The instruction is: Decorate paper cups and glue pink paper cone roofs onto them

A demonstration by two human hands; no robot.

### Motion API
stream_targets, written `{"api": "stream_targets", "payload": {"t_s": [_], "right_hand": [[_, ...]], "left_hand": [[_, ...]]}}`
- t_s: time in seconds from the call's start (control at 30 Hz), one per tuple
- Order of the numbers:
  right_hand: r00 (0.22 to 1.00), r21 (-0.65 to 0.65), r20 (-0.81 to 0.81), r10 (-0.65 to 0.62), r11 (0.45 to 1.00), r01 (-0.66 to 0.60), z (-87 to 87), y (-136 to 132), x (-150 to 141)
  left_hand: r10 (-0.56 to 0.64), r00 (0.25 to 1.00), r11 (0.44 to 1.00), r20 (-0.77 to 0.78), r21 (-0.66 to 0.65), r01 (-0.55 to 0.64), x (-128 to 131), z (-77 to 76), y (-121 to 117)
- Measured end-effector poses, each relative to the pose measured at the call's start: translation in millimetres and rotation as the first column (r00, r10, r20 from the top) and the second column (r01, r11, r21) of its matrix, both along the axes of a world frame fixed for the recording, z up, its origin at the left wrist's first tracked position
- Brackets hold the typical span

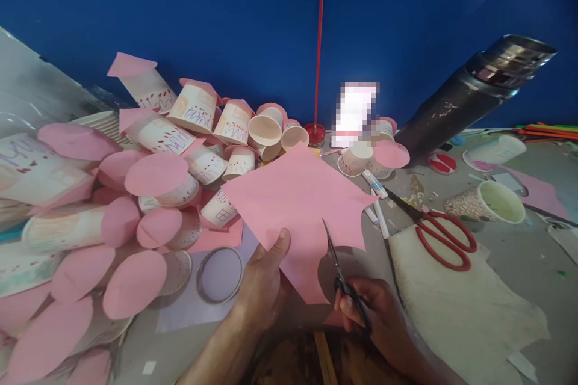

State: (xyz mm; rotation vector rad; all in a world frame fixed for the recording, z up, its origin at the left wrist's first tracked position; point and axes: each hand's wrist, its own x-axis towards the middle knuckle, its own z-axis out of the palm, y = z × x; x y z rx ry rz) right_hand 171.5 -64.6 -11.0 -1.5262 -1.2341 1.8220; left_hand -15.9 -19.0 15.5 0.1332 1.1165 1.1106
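Observation:
My left hand (264, 280) pinches the lower left edge of a pink sheet of paper (298, 198), thumb on top, and holds it up over the table. My right hand (372, 313) grips small black-handled scissors (338, 267). Their blades point up into a curved cut at the sheet's lower right edge. A round ring-shaped lid (220, 274) lies on the table just left of my left hand.
A heap of decorated paper cups with pink paper circles (135, 192) fills the left. Red-handled scissors (440, 234) lie on a cream cloth (465, 307) at right. A steel flask (474, 90), open cups (490, 201), pens (377, 201) and a red stick (318, 60) stand behind.

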Motion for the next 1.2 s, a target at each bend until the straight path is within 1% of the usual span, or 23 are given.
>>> {"api": "stream_targets", "payload": {"t_s": [0.27,0.43,0.53,0.67,0.77,0.9,1.03,1.2], "right_hand": [[0.999,0.013,0.05,0.012,1.0,-0.013,1.7,0,2],[0.997,0.006,0.068,0.024,1.0,-0.025,0.8,-2,4],[0.997,-0.015,0.063,0.053,0.999,-0.052,0.3,-3,5],[0.997,-0.033,0.039,0.061,0.998,-0.06,0.8,-4,6],[0.998,-0.035,0.017,0.058,0.998,-0.057,0.7,-5,6],[0.998,-0.011,-0.044,0.045,0.999,-0.045,-0.1,-7,7],[0.998,0.011,-0.031,0.057,0.998,-0.057,1.1,-8,8],[0.999,-0.028,-0.031,0.042,0.999,-0.043,2.5,-7,7]], "left_hand": [[-0.037,0.999,0.999,-0.033,0.014,0.038,-4,2.1,2],[-0.059,0.995,0.992,-0.083,0.105,0.068,-5,-3.1,3],[-0.069,0.991,0.989,-0.112,0.124,0.083,-7,-5.5,3],[-0.125,0.984,0.978,-0.124,0.154,0.143,-10,-7.8,2],[-0.15,0.982,0.975,-0.115,0.148,0.166,-10,-8.0,0],[-0.142,0.985,0.981,-0.095,0.12,0.152,-8,-4.3,0],[-0.121,0.986,0.984,-0.114,0.114,0.134,-6,-1.0,1],[-0.125,0.981,0.982,-0.147,0.12,0.143,-6,-0.9,3]]}}
